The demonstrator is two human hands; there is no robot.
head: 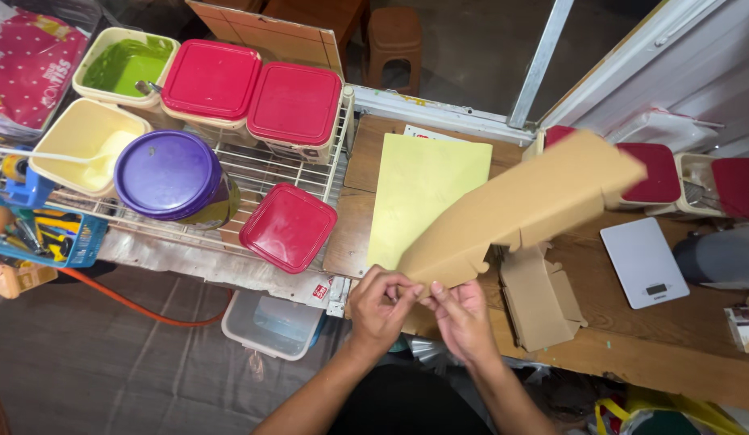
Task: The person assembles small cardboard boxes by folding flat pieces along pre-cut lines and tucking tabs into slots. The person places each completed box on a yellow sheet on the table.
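brown cardboard box blank (519, 205) up over the wooden table (672, 338), we've got its near end pinched in both left hand (380, 302) and right hand (463, 318), yellow sheet (419, 189) lying beneath.

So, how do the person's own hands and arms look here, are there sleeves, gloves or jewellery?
Both arms are bare up to the frame edge: no sleeves show. The left hand and right hand have no gloves. I see no rings, watch or bracelet on the fingers or wrists.

My head camera looks steeply down, close over my hands (423, 310), facing the far wooden table (632, 346).
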